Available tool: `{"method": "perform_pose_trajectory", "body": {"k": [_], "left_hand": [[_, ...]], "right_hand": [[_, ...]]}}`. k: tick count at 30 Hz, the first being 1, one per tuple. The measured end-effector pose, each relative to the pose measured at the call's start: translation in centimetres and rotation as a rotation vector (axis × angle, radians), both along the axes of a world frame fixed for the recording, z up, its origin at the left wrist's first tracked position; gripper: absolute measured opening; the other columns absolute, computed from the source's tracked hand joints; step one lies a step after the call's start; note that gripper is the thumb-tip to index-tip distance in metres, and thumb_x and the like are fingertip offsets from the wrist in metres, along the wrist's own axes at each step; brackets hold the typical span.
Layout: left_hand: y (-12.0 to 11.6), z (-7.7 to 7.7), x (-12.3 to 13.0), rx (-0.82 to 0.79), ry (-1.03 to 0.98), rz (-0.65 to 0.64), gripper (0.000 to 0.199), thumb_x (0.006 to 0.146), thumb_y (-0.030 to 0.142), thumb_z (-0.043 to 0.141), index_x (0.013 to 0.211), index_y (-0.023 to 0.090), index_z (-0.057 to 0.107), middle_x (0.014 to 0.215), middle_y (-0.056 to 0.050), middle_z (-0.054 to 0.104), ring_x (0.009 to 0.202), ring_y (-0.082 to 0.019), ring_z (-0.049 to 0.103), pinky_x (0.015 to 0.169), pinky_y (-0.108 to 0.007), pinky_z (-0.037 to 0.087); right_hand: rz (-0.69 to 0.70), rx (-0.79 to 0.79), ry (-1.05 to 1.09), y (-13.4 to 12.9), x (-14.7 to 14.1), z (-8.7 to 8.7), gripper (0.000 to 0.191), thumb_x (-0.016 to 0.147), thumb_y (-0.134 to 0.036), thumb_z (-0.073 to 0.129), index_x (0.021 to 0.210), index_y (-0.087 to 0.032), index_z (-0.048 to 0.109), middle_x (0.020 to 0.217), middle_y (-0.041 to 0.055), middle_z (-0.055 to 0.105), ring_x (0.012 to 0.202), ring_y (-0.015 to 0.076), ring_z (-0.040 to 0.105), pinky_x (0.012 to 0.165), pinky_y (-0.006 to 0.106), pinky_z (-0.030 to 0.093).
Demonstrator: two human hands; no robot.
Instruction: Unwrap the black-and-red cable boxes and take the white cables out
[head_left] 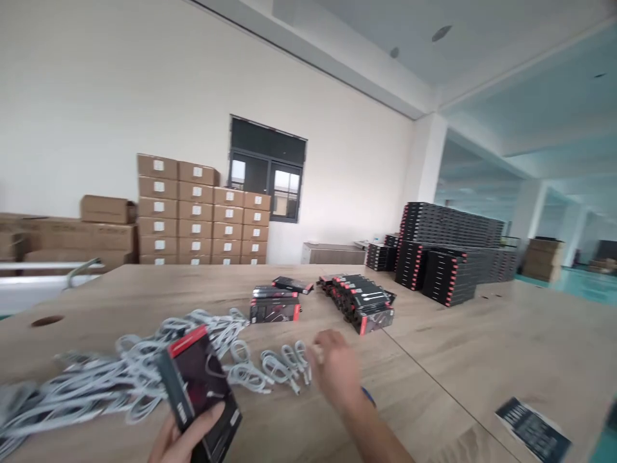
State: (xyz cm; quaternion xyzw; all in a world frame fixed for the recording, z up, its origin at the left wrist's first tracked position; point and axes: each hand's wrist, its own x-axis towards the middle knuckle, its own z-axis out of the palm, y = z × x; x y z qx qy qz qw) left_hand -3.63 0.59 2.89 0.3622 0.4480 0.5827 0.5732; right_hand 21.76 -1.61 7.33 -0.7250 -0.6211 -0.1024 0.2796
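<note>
My left hand (pixel 186 437) grips a black retail box (pixel 205 379) with a red band along its top, held tilted above the table at the lower left. Its front bears a picture of a cable. My right hand (pixel 335 366) is over the table with its fingers curled, just right of a row of coiled white cables (pixel 279 366). Blur and the hand itself hide whatever its fingers may hold. To the left, behind the held box, lies a large heap of white cables (pixel 120 373).
Small black boxes (pixel 274 308) lie mid-table, and a row of similar boxes (pixel 361 302) leans to their right. Tall stacks of black boxes (pixel 438 251) stand at the back right. A printed sheet (pixel 533 427) lies at right. Brown cartons (pixel 195 212) are piled by the wall.
</note>
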Motion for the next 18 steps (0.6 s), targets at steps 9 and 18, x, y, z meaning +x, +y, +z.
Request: {"method": "perform_pose_trajectory", "body": {"k": [9, 18], "left_hand": [[-2.2, 2.7, -0.2, -0.148, -0.509, -0.252, 0.058, 0.096, 0.058, 0.045, 0.104, 0.006, 0.069, 0.091, -0.02, 0.077, 0.078, -0.03, 0.076, 0.075, -0.042, 0.061], [-2.6, 2.4, 0.3, -0.175, -0.501, -0.28, 0.058, 0.096, 0.057, 0.046, 0.108, 0.005, 0.069, 0.089, -0.02, 0.078, 0.074, -0.028, 0.076, 0.07, -0.036, 0.06]], "right_hand": [[-0.117, -0.594, -0.024, 1.3, 8.2, -5.4, 0.035, 0.095, -0.036, 0.05, 0.112, -0.012, 0.07, 0.118, 0.0207, 0.07, 0.11, 0.0361, 0.07, 0.09, 0.047, 0.053], [0.391, 0.165, 0.103, -0.5, 2.6, -5.8, 0.04, 0.102, -0.036, 0.042, 0.137, -0.022, 0.056, 0.115, 0.0114, 0.068, 0.104, 0.0236, 0.069, 0.091, 0.035, 0.057]]}}
